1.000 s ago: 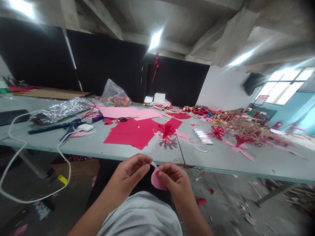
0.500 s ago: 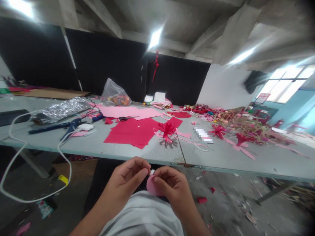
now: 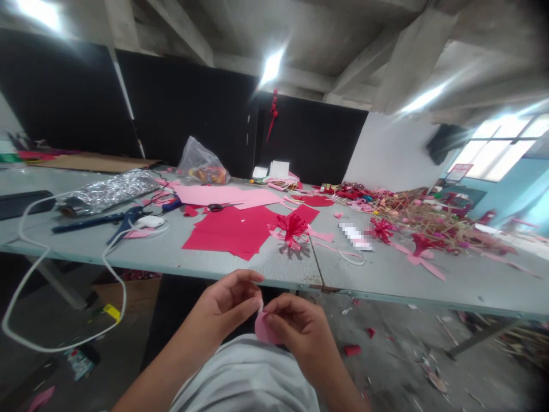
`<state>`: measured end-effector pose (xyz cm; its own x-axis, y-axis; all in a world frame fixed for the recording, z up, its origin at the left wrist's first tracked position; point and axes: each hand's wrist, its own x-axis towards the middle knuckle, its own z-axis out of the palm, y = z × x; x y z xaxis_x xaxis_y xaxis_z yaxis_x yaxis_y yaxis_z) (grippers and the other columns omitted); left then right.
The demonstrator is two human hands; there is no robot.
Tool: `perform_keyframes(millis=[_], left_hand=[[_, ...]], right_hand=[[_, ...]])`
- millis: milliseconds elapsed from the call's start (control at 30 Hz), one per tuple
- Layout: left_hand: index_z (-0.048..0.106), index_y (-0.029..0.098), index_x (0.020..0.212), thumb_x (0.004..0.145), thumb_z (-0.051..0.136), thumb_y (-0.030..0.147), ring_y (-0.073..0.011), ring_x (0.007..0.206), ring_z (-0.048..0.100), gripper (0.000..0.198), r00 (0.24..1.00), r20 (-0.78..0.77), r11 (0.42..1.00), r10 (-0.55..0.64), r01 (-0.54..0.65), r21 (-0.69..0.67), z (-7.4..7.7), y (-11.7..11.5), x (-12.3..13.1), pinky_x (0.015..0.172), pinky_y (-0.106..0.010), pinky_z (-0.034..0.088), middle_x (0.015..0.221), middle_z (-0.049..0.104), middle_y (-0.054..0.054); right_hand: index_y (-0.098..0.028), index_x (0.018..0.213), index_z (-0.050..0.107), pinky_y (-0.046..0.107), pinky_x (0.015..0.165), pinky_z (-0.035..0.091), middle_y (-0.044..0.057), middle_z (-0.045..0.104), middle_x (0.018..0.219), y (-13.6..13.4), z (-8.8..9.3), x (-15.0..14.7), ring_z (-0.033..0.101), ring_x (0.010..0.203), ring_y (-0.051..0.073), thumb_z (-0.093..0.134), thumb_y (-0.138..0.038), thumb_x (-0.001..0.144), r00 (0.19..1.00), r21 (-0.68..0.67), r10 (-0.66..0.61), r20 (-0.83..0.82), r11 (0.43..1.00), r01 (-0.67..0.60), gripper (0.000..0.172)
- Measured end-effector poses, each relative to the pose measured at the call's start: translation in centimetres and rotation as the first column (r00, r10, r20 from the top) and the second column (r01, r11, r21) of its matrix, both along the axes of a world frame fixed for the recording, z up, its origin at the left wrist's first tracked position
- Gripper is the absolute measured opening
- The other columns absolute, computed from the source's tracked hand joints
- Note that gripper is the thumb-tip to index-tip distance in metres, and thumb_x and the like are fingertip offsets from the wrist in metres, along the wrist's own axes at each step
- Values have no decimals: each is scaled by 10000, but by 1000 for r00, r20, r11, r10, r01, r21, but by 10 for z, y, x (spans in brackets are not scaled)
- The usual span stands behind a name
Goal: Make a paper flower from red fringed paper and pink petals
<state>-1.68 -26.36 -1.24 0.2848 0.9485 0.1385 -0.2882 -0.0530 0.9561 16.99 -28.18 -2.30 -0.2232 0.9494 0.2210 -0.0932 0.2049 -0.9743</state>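
Close to my lap, below the table's front edge, my right hand [image 3: 295,323] pinches a rounded pink paper piece [image 3: 265,330]. A small white strip [image 3: 261,306] sticks up from the top of that piece. My left hand [image 3: 234,300] has thumb and forefinger closed at this strip, its other fingers curled above. Just beyond the hands, on the table, stands a red fringed paper flower [image 3: 291,228] with pink petals beneath it. Red paper sheets [image 3: 231,232] lie to its left, and black-handled scissors [image 3: 215,207] rest across the pink sheets [image 3: 201,195] behind.
A blue glue gun [image 3: 126,222] with a looping white cord lies at left, beside a silver foil-like roll [image 3: 111,187]. Behind is a clear plastic bag [image 3: 201,163]. On the right, more red flowers [image 3: 422,243] lie before a heap of stems [image 3: 412,209]. Scraps litter the floor.
The pink piece has turned slightly in my fingers, showing narrower. My left fingers have lifted and spread a little, while the white strip now shows thinner between the hands.
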Motion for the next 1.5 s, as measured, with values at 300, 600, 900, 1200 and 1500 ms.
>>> perform_keyframes(millis=[300,600,900,1200,1500], left_hand=[[648,224,1115,838,795,344,-133,838,570,336,988,-37,988,152,-150,41,2,-7,-3,717,-206,457,908,611,-17],[660,206,1033,901,703,408,-143,726,562,245,838,-274,863,471,-374,341,1,7,-23,670,-242,458,862,639,-24],[664,193,1220,956,495,291,-318,1146,564,329,232,-438,479,868,-164,862,-8,94,-107,1063,-441,402,1255,654,-145],[718,178,1044,869,721,465,-207,835,668,336,910,-378,948,171,-47,316,-4,12,-16,754,-282,523,928,738,-77],[761,178,971,859,765,416,-162,774,633,263,933,-258,959,249,-200,200,-23,17,-4,719,-247,500,855,717,-41]], right_hand=[[-185,860,772,244,679,516,37,725,816,0,-3,-2,647,730,152,791,-322,844,998,-37,14,-56,999,-16,139],[-181,868,777,232,659,500,37,729,805,0,-4,0,637,711,139,802,-344,841,998,-69,15,-68,997,-20,168],[-167,890,780,251,639,497,49,725,787,6,-4,2,628,701,151,821,-393,823,995,-89,-17,-96,996,8,240],[-203,872,768,272,721,516,37,723,842,19,-15,-4,640,768,163,844,-356,801,950,-59,-94,-297,995,80,184],[-215,1113,734,318,851,509,58,719,1006,61,6,32,653,918,198,760,-386,865,971,214,-237,-6,949,233,302]])
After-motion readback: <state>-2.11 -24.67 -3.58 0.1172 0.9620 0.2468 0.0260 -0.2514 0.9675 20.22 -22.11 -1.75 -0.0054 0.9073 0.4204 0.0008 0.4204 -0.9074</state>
